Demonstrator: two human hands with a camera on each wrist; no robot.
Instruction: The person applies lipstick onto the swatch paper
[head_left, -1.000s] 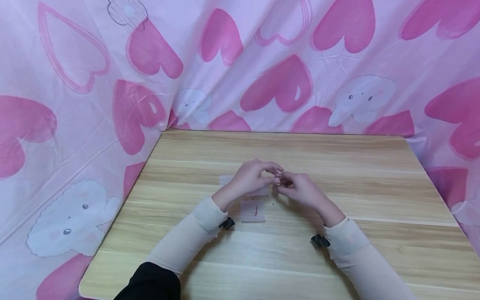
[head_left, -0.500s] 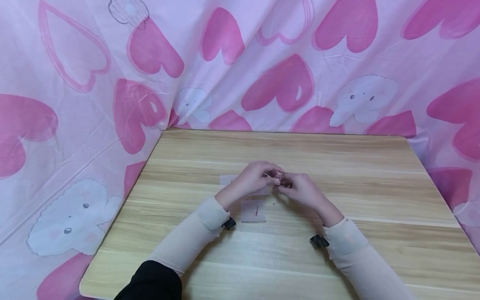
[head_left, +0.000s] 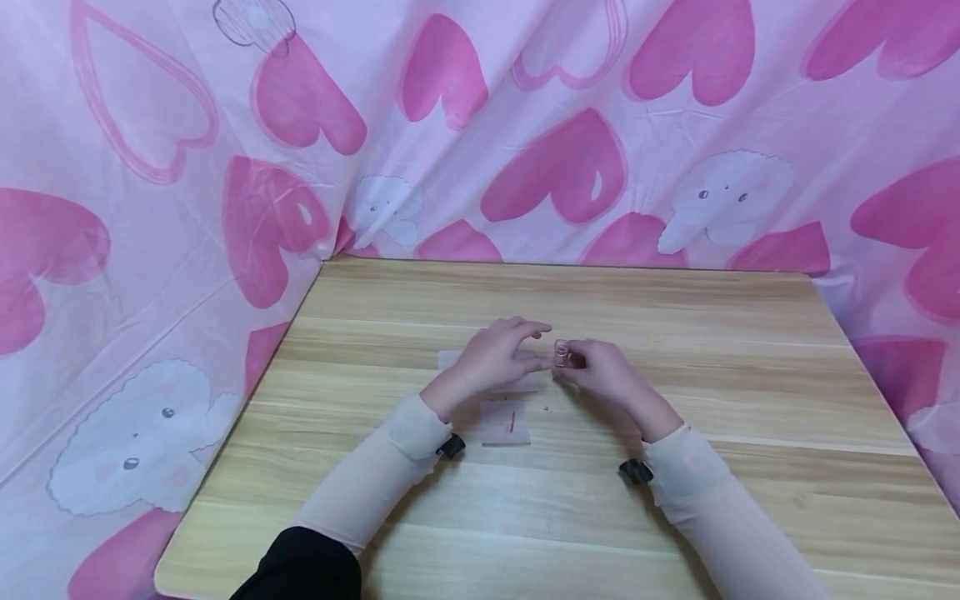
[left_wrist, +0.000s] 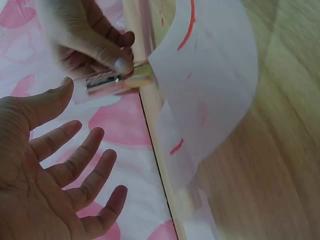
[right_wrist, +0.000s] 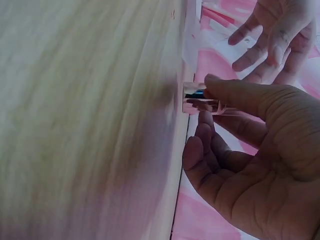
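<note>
A small clear plastic piece [head_left: 561, 353] with a dark metallic strip inside stays between the thumb and fingers of my right hand [head_left: 603, 372]. In the right wrist view the thumb pinches this clear piece [right_wrist: 194, 93] against the fingers. My left hand [head_left: 491, 357] is just to its left with spread fingers, holding nothing; the left wrist view has its palm [left_wrist: 65, 175] facing up into view. Under and beside the left hand lie pale paper sheets, one rear sheet [head_left: 449, 359] partly covered and one front sheet [head_left: 492, 417] bearing a red mark.
A wooden table [head_left: 712, 358] spreads under both arms. Tiny specks [head_left: 546, 408] lie right of the front sheet. A pink curtain [head_left: 450, 192] with hearts stands along the back and sides. Each wrist bears a black camera mount [head_left: 451, 447].
My left hand has let go of the clear piece and drawn back a little to the left, its fingers spreading. The right hand keeps the piece, now turned more upright.
</note>
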